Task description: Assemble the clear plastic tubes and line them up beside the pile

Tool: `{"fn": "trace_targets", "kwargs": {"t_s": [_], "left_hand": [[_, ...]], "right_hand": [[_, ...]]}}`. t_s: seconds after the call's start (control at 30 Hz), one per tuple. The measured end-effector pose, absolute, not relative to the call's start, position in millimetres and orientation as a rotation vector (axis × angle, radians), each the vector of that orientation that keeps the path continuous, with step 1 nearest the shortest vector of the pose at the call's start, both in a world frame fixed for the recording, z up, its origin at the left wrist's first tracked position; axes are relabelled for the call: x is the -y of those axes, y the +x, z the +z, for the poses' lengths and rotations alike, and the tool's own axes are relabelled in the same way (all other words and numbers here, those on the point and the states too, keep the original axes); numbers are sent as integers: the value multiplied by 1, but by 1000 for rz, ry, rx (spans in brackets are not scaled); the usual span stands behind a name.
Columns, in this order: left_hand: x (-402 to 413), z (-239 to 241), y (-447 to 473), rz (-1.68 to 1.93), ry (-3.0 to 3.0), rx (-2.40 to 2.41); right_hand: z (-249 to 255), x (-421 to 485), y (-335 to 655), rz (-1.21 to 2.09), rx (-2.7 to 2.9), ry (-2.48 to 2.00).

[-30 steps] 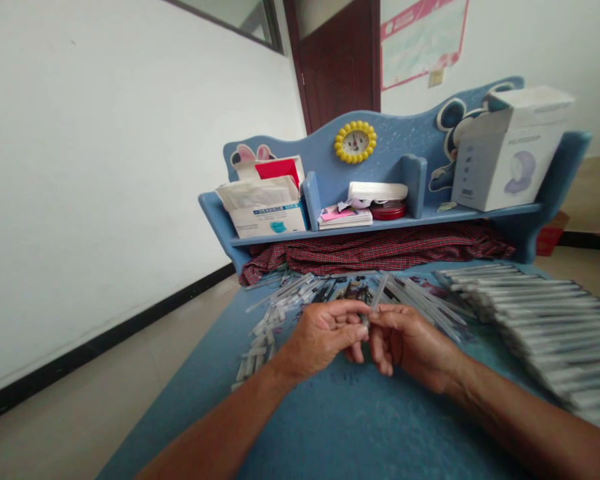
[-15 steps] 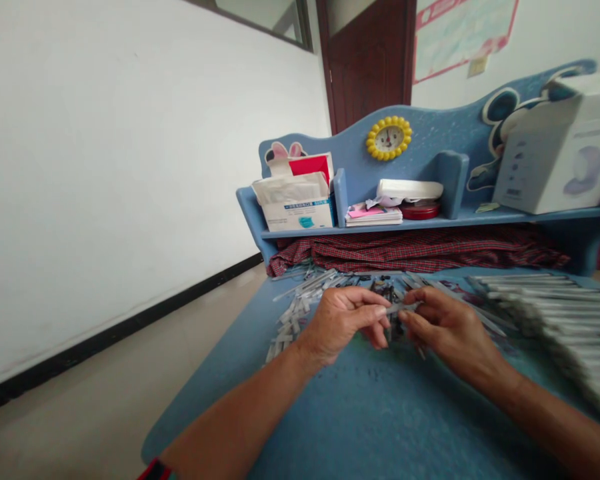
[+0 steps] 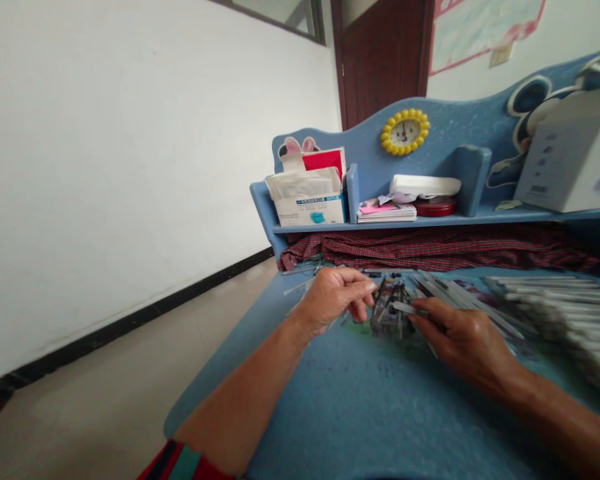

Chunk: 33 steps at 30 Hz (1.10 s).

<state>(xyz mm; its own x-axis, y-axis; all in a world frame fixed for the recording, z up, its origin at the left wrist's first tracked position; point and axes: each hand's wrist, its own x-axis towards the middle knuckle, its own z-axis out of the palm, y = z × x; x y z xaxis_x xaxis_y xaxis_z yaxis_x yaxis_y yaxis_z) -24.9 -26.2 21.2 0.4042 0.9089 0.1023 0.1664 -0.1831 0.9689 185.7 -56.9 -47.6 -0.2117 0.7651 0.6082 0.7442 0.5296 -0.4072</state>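
Observation:
My right hand [image 3: 460, 337] rests on the blue desk [image 3: 370, 407] and pinches a thin grey pen barrel [image 3: 405, 308] that points left. My left hand [image 3: 333, 297] hovers just left of it, fingers curled with the thumb against the fingertips; whether they hold anything is unclear. Between the two hands lies a small heap of dark pen parts [image 3: 387, 307]. A spread of loose grey pen barrels [image 3: 450, 293] lies behind my right hand.
A large stack of finished grey pens [image 3: 565, 307] fills the desk's right side. A plaid cloth [image 3: 430, 247] lies under the blue shelf [image 3: 430, 220], which carries a white box [image 3: 307, 200], booklets, a red tin and a big white carton [image 3: 575, 160]. The desk's left edge drops to the floor.
My hands have come apart: the left has pulled away to the left, and the right keeps the pen barrel. The camera has turned left, shifting the desk rightward in view.

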Motion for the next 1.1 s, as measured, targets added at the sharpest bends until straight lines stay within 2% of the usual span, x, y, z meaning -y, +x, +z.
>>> {"fn": "trace_targets", "kwargs": {"t_s": [0.1, 0.23, 0.3, 0.73, 1.1], "left_hand": [[11, 25, -46, 668, 1891, -1240], [-1, 29, -68, 110, 2306, -1650], [-4, 31, -74, -8, 2374, -1733], [2, 34, -81, -350, 2070, -1860], [3, 29, -60, -376, 2274, -1918]], "right_hand": [[-49, 56, 186, 54, 1975, -1268], [-47, 57, 186, 60, 2017, -1282], [-46, 58, 186, 76, 2026, -1275], [-43, 61, 182, 228, 2019, -1256], [-45, 60, 182, 188, 2080, -1296]]}}
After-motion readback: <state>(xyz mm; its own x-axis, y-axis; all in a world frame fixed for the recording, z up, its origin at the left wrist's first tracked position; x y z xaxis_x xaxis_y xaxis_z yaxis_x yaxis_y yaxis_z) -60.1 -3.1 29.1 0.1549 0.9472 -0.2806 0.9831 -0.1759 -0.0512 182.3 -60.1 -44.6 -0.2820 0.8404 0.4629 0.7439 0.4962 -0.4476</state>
